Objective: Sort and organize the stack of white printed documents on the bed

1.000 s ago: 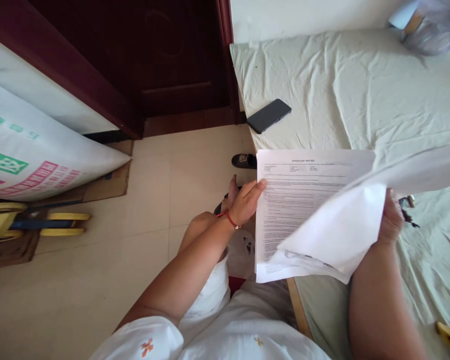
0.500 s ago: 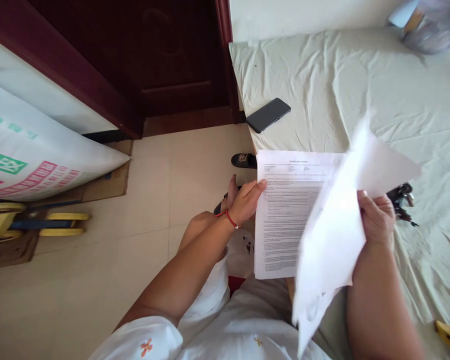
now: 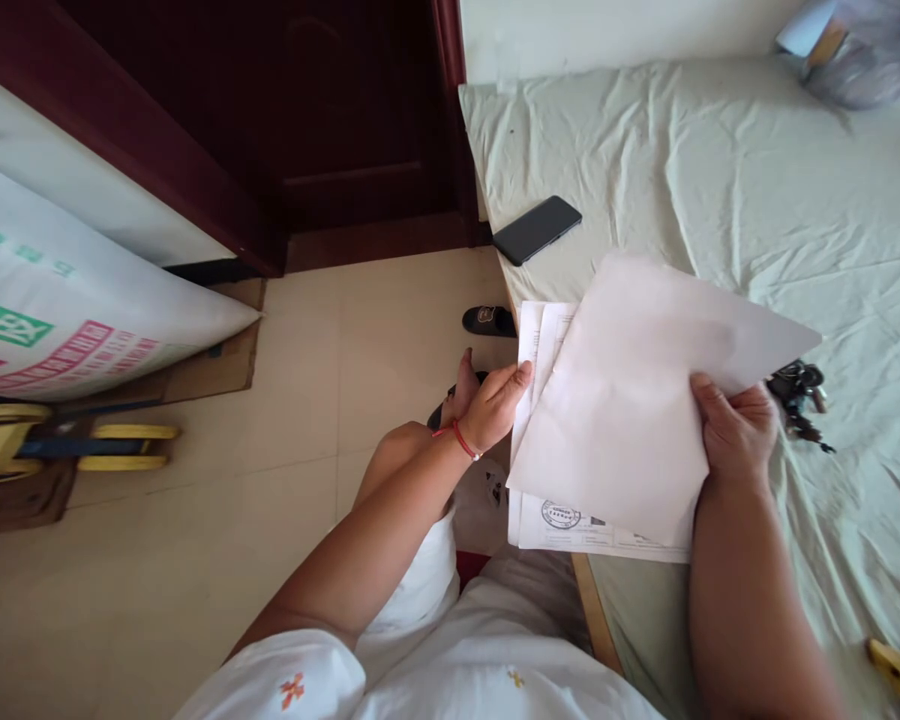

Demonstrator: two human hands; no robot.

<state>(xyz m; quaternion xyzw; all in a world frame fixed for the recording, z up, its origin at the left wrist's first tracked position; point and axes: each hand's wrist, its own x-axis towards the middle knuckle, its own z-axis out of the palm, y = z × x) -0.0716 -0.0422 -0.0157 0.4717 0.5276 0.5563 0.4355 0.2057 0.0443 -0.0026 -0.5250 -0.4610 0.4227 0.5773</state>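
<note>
Hiding most of the stamped page (image 3: 570, 537) — a sheet (image 3: 630, 400).

One head-worn camera looks forward and down, past the shirt (image 3: 420, 690) to the hands (image 3: 493, 410) nearby.

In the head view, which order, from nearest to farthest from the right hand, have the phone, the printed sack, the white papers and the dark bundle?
1. White papers: held in the right hand.
2. Dark bundle: just right of it, on the cloth.
3. Phone: upper left, on the cloth.
4. Printed sack: far left side.
</note>
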